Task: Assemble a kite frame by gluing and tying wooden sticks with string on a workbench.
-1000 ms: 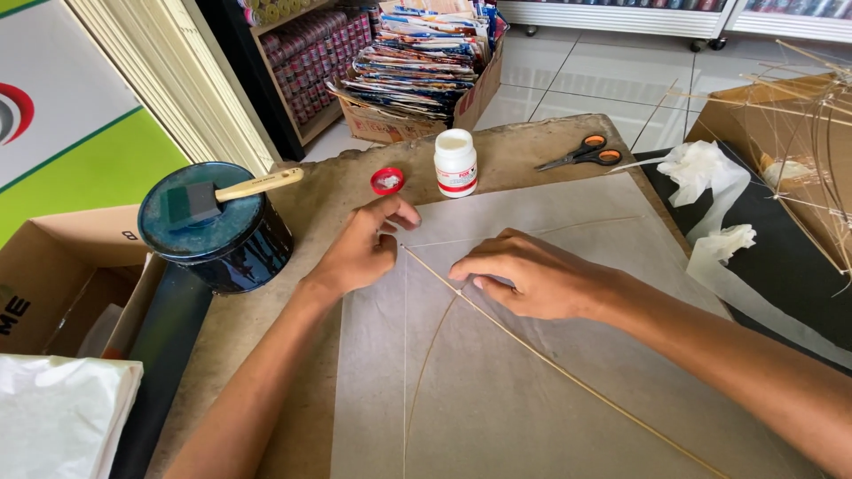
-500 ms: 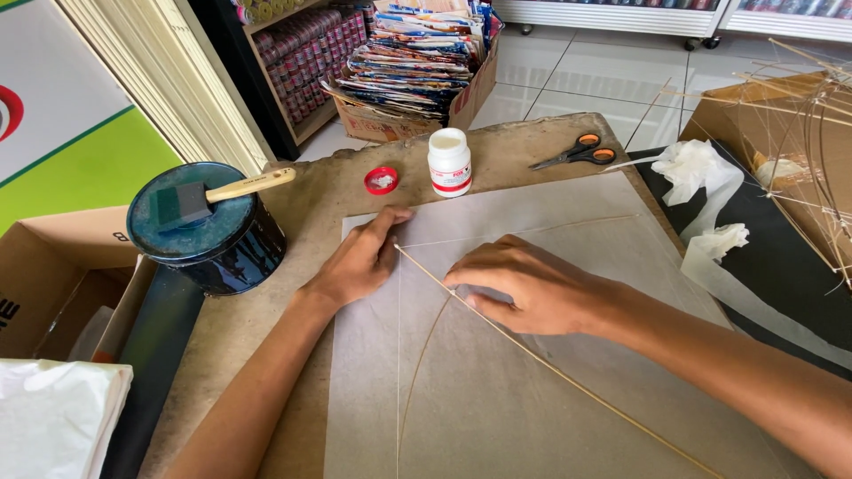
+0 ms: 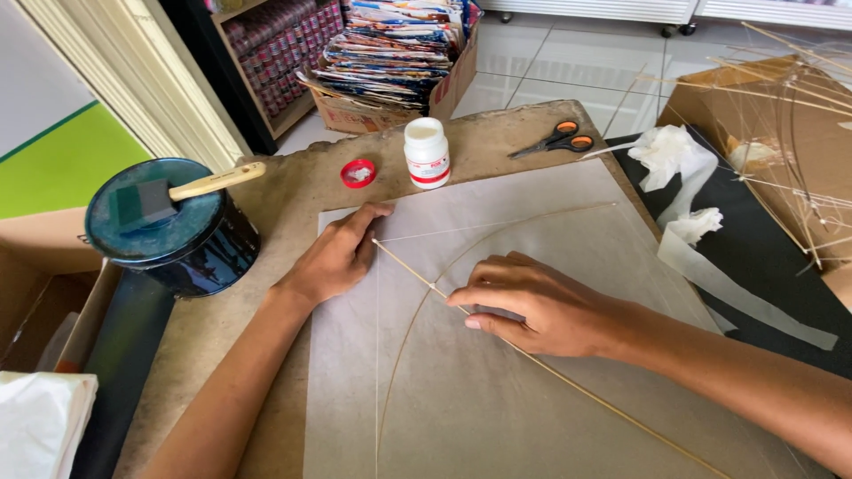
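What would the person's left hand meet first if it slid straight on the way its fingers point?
Probably the red cap, past the paper's edge; the left hand points up-right, though the white bottle lies close to that line.

Left hand (image 3: 333, 262) flat on paper sheet (image 3: 532, 399); right hand (image 3: 532, 306) presses thin stick (image 3: 404, 262).
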